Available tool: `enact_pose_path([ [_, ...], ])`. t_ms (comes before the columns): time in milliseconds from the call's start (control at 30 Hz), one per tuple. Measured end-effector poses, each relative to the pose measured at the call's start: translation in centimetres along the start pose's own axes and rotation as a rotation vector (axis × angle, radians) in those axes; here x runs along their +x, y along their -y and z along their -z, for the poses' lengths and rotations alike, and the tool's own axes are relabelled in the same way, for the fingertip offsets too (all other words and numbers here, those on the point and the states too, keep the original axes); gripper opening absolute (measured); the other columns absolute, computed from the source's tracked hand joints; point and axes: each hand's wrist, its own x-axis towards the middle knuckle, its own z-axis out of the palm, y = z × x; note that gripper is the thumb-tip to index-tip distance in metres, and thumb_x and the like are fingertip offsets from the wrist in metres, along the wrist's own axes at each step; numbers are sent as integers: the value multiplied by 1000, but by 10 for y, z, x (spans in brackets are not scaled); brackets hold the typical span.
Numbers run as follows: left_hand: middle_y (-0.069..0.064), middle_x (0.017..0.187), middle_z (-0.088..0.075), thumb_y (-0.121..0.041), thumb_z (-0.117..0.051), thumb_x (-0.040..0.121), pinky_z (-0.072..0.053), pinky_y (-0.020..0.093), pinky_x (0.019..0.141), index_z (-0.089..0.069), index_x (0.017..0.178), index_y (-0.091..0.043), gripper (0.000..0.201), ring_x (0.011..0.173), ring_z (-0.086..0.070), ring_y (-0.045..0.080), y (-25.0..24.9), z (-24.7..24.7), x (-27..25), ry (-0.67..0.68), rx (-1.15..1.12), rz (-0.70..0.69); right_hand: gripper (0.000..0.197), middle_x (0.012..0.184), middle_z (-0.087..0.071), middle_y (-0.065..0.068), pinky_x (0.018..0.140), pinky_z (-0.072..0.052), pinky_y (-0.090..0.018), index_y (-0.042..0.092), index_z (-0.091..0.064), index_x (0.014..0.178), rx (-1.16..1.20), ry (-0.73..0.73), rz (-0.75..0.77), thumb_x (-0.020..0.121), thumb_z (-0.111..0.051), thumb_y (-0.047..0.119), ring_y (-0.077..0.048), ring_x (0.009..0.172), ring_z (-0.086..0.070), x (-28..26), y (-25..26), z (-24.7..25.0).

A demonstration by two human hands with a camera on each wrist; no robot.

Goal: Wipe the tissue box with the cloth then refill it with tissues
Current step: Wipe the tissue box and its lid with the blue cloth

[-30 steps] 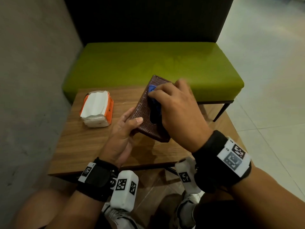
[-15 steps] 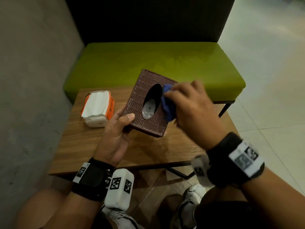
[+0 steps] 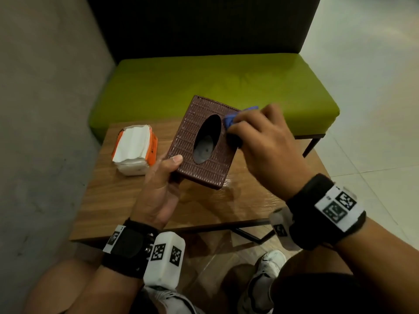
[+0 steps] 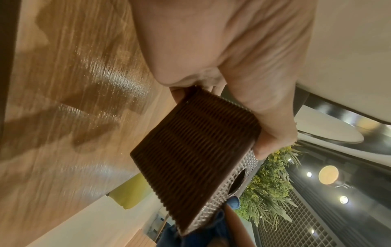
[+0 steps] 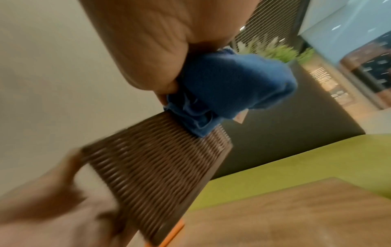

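**Wipe step in progress, refill not started**

Head view: the left hand (image 3: 158, 189) is gripping the brown tissue box (image 3: 204, 143) by its near corner, tilted up above the desk (image 3: 127, 200). The right hand (image 3: 267, 143) is pressing a bunched blue cloth (image 3: 231, 120) against the box's top, beside the oval slot. The tissue pack (image 3: 133, 150) is sitting untouched on the desk.

Left wrist view: fingers (image 4: 273, 133) are clamping the box's edge.

Right wrist view: fingers are wrapping the cloth against the box's upper edge.

Next up, probably finishing the remaining faces, then opening the box for tissues.

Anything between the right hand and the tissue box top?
Yes: the blue cloth, bunched under the right hand against the tissue box; clearest in right wrist view.
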Motion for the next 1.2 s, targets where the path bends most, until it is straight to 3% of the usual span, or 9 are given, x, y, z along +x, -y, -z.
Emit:
enact_pose_path([
  [100,21,154,-59,-26,-74,91,-48,47,117,-54,154,-5,70,142,-58,33,0,0,3,34,-15,15,21,114,-70,-15,80,-47,-47,5,-72,101,7,111,178,110,-54,8,-33,86,-54,-20,28,7],
  [167,15,140,-71,-25,-74,87,-59,37,104,-60,146,-2,65,126,-70,26,0,2,2,22,-6,15,26,115,-71,-17,78,-47,-47,3,-72,100,8,96,200,112,-50,9,-33,84,-54,-17,17,10],
  [267,5,117,-80,-18,-64,93,-64,27,84,-66,131,-6,40,106,-77,15,0,-2,-2,32,16,13,20,117,-71,-15,75,-47,-50,2,-71,102,-13,6,-1,107,-52,5,-36,90,-55,6,-18,6],
  [333,5,115,-80,-17,-61,96,-64,27,81,-68,128,-6,35,104,-78,14,-1,-8,-4,36,19,12,12,116,-71,-13,76,-47,-50,3,-71,102,-7,-16,-74,103,-59,3,-36,93,-54,10,-18,3],
  [533,11,125,-78,-16,-67,94,-62,27,91,-64,140,0,49,111,-75,18,-2,-11,-2,-34,28,-16,10,123,-69,-14,81,-45,-43,6,-74,105,93,159,150,99,-66,7,-31,92,-54,-39,42,4],
  [733,19,139,-71,-28,-83,77,-58,33,101,-56,149,2,83,118,-71,22,6,-20,-5,-76,0,-46,24,113,-69,-11,79,-44,-49,5,-72,100,142,-23,-214,102,-50,15,-33,95,-47,-7,15,-6],
  [867,19,130,-74,-29,-85,75,-56,36,97,-53,150,7,89,111,-70,23,8,-26,-2,-145,-44,-95,19,117,-69,-11,79,-42,-39,6,-74,102,187,66,-97,98,-56,10,-30,94,-48,-34,55,-2],
  [1067,21,135,-73,-22,-83,81,-62,31,89,-52,151,5,81,116,-73,25,11,-28,-2,-168,-54,-63,46,136,-66,-1,90,-43,-30,14,-67,140,330,-78,-340,97,-57,1,-24,105,-49,-34,47,-14],
  [1200,10,121,-78,-12,-73,83,-62,27,75,-62,142,0,61,102,-77,17,3,-21,1,-54,7,60,49,127,-68,1,89,-42,-26,9,-61,141,399,-112,-383,96,-59,-6,-20,103,-49,-28,42,-14],
])
